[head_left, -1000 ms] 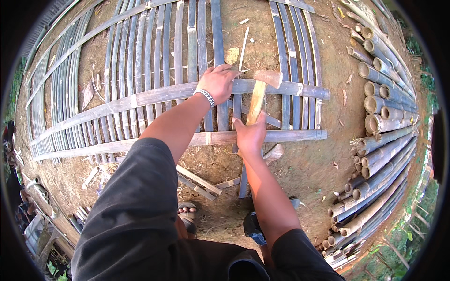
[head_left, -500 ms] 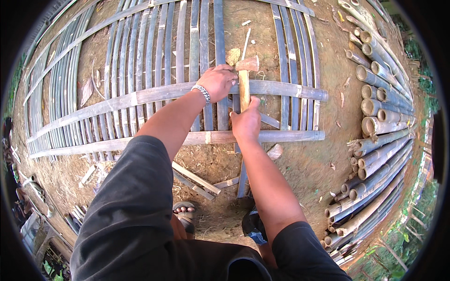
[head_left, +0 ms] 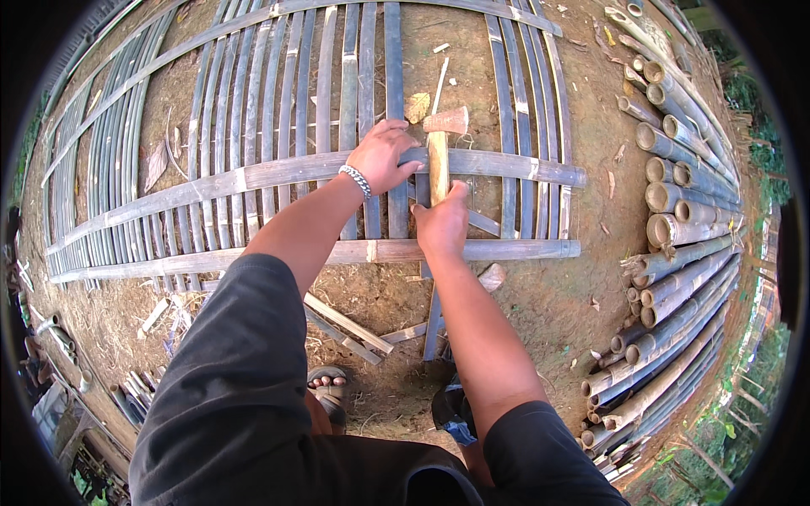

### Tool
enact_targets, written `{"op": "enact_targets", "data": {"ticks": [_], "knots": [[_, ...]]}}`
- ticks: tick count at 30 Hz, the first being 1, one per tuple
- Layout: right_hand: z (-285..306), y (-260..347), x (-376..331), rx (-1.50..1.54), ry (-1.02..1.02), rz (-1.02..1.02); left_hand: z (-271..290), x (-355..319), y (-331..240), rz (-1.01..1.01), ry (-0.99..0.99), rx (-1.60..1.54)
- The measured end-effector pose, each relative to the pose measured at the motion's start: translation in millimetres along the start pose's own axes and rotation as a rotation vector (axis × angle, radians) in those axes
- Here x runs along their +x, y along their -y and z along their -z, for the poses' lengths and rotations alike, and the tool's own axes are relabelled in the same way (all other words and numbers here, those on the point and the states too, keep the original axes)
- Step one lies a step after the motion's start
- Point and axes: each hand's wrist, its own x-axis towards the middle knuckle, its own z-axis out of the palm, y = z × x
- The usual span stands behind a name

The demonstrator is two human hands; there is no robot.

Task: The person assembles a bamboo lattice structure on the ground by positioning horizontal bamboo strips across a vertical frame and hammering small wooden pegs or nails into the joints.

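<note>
My right hand (head_left: 441, 226) is closed round the wooden handle of a hatchet (head_left: 439, 160). Its rusty head points away from me and lies just past a split-bamboo crosspiece (head_left: 498, 163). Left of the hatchet, my left hand (head_left: 384, 160), with a chain bracelet at the wrist, grips this same crosspiece, thumb on the near side and fingers toward the far side. Under it, a dark bamboo slat (head_left: 395, 76) runs away from me. A second crosspiece (head_left: 498, 249) passes beneath my right wrist. Both belong to a wide bamboo lattice on the ground.
Cut bamboo poles (head_left: 675, 228) are stacked along the right. Offcut strips (head_left: 350, 325) lie near my sandalled foot (head_left: 327, 379), and a stone (head_left: 493, 277) is beside my right forearm. A dry yellow leaf (head_left: 417, 107) rests by the hatchet head. Bare earth surrounds the lattice.
My left thumb and fingers have spread a little, showing more of the crosspiece between them. The right hand keeps its hold on the hatchet. The whole view has shifted slightly.
</note>
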Motion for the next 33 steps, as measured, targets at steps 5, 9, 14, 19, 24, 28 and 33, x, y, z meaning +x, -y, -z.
{"op": "enact_targets", "data": {"ticks": [5, 9, 14, 19, 24, 28, 33], "knots": [[1.8, -1.9, -0.8, -0.021, -0.019, 0.017, -3.1, -20.4, -19.0, 0.038, 0.038, 0.193], [2.3, -1.9, -0.3, -0.008, -0.019, 0.019, 2.3, -17.8, -30.1, 0.123, 0.134, 0.271], [-1.7, -6.6, -1.5, 0.028, -0.037, 0.061, 8.0, -13.2, -33.2, 0.166, 0.196, 0.285], [-8.3, -13.2, -0.6, 0.087, -0.049, 0.041, 6.1, -11.9, -31.7, 0.161, 0.217, 0.302], [-10.5, -13.7, 0.5, 0.101, -0.044, 0.012, 5.8, -12.7, -30.2, 0.148, 0.224, 0.333], [-13.6, -19.2, 2.4, 0.128, -0.050, 0.012, 8.3, -12.1, -34.3, 0.150, 0.243, 0.344], [-12.2, -26.7, 4.0, 0.150, -0.067, 0.094, 9.1, -10.5, -35.9, 0.150, 0.249, 0.349]]}}
